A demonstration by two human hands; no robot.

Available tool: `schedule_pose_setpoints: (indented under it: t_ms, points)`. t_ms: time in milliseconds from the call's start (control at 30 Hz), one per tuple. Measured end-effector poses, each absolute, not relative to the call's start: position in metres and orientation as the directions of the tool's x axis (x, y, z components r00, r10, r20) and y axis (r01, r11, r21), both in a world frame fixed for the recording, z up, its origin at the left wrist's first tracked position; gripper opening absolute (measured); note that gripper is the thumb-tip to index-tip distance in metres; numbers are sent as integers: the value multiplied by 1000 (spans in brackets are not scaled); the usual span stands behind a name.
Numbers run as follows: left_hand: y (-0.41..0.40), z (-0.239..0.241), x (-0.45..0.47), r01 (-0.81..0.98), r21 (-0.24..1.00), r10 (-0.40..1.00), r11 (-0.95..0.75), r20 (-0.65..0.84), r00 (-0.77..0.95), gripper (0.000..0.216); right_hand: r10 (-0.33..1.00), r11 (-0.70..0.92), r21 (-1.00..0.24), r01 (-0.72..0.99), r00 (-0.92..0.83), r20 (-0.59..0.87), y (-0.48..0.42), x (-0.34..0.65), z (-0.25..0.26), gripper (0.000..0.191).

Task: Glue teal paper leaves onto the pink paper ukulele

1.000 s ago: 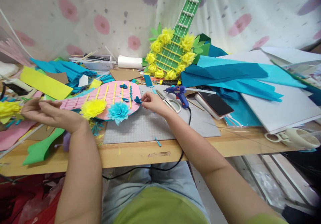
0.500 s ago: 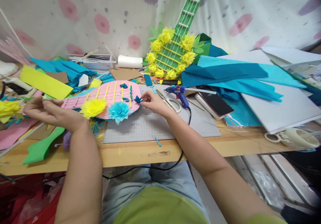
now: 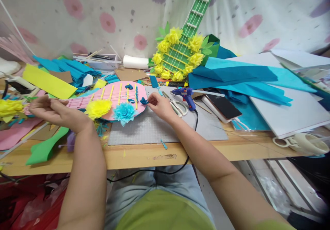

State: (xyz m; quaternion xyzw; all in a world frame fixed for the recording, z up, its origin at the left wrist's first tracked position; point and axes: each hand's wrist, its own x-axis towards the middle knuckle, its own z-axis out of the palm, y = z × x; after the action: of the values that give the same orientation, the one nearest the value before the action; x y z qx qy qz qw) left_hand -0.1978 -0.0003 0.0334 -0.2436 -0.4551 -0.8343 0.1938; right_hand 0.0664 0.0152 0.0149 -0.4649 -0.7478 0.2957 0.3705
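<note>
Pinching, it seems, the blue bow with the right hand, the nearer one, just right of the bow and of the round end of the pink guitar. Lying long ways from left to right, over the mat at the right, with neck going left behind the left hand, well away from the bow, palm up, fingers curled; cannot tell if gripping.
</note>
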Motion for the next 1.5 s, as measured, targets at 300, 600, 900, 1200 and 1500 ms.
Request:
schedule_pose_setpoints:
  t_ms: [300, 600, 900, 1200, 1500]
  points:
    - [-2, 34, -196, 529, 661, -98, -533, 573, -814, 28, 908, 418, -701, 578, -294, 299, 11, 66, 17, 8]
    - [-7, 40, -189, 521, 691, -66, -500, 570, -819, 31, 901, 434, -654, 620, -303, 311, 11, 64, 17, 8]
    - [-8, 37, -190, 541, 698, -38, -469, 596, -802, 28, 917, 399, -692, 602, -271, 293, 9, 63, 15, 10]
    - [-12, 61, -156, 717, 621, 419, -317, 770, -481, 19, 926, 377, -721, 581, -240, 291, 11, 55, 6, 16]
    - [-7, 89, -119, 788, 462, 732, -406, 681, -22, 14, 934, 358, -746, 561, -211, 290, 11, 50, 7, 18]
